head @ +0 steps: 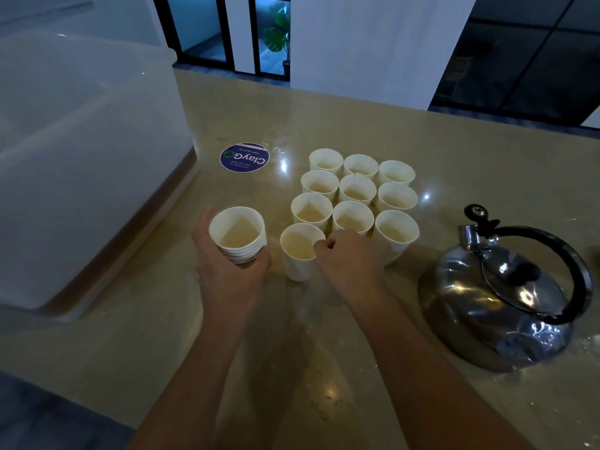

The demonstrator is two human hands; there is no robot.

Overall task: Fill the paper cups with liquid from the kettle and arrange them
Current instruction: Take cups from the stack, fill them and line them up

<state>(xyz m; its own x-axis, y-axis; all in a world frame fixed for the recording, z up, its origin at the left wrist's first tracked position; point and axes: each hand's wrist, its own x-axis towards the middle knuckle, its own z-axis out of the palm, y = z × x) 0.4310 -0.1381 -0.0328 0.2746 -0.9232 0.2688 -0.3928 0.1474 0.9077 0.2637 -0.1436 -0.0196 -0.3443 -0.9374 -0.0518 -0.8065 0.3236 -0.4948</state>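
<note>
My left hand (227, 271) grips a nested cup stack (240, 237) above the counter (324, 368). My right hand (349, 258) pinches the rim of a single cup (300, 253) at the front of the cup group (354, 196). Kettle (500, 297) stands at right, lid on. Plastic bin (81, 151) at left; round sticker (244, 157) behind.

We find nine cups (355, 190) standing in a three-by-three block on the worktop (487, 164), with a tenth cup (300, 251) just before the block's near left corner. Left of that cup our left hand (227, 271) holds a nested stack of cups (238, 235) above the worktop, and our right hand (349, 254) touches the tenth cup's right rim. The kettle (500, 293) stands well right of the block, a round sticker (244, 157) lies behind and left of it, and a large bin (81, 157) sits at the far left.
</note>
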